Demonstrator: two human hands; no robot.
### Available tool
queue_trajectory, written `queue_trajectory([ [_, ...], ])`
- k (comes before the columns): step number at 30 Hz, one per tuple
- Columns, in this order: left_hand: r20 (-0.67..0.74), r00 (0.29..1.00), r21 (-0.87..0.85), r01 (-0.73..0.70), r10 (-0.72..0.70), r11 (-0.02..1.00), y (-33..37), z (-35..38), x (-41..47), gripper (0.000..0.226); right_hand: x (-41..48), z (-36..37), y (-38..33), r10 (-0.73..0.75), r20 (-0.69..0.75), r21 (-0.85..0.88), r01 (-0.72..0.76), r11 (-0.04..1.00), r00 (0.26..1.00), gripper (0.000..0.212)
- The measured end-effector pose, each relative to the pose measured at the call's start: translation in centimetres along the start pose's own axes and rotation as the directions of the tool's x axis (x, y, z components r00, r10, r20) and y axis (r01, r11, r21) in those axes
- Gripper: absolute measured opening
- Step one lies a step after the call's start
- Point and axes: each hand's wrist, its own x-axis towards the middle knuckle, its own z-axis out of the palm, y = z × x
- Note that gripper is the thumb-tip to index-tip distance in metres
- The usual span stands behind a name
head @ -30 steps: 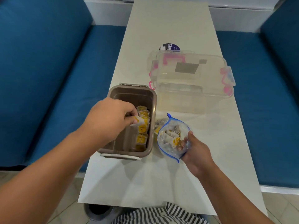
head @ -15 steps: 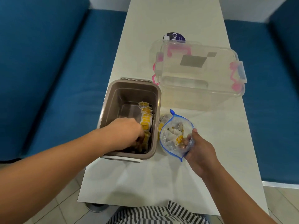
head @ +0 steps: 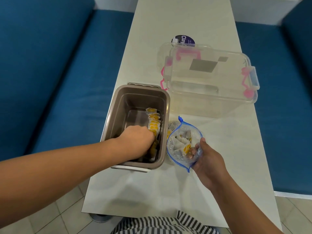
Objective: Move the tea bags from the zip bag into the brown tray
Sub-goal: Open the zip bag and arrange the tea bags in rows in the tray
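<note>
Has dropped the left hand (head: 140, 141) from above the rim a second ago right down into the brown tray (head: 166, 105), knuckles up, fingers curled among the tea bags (head: 154, 122) standing in a row along the wall nearest the right hand (head: 206, 160). Cannot tell whether those fingers still pinch the one carried in or have let it go; hidden under the knuckles. Grips the zip bag (head: 177, 156) in the right hand, thumb over the near edge, mouth held open toward the left hand, just beside the tray's wall, much as before. Means, by the look of it, one more tea bag delivered or about to be, with the transfer only partway through: plenty left in the plastic.

Counts one tray, one zip bag and one clear lidded box (head: 211, 92) with pink latches, beyond the right hand on the table (head: 168, 191). Shows roughly eight yellow-tagged tea bags ahead of the left knuckles, more hidden beneath; inside the zip bag several, too crumpled to count exactly.
</note>
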Motion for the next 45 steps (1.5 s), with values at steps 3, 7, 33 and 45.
queue_trajectory([
  [3,-0.005,1.0,-0.013,-0.007,0.007,1.0,-0.2,-0.1,0.0,0.015,0.0,0.0,0.2,-0.008,0.01,0.0,0.008,1.0,1.0,0.026],
  [7,-0.003,1.0,-0.11,0.019,-0.02,0.994,-1.2,-0.5,-0.2,0.026,0.6,-0.9,0.6,-0.009,0.012,0.034,0.009,0.999,1.0,0.024],
  [33,-0.064,0.992,-0.28,0.086,-0.108,0.956,13.6,-1.3,1.5,0.018,-1.1,-4.8,1.8,-0.034,-0.031,0.002,0.034,0.999,0.999,0.029],
  [45,-0.107,0.96,-0.406,0.195,-0.258,0.893,14.7,0.3,1.5,0.014,-1.5,-5.4,2.1,-0.013,-0.083,0.058,0.018,0.998,0.996,0.031],
])
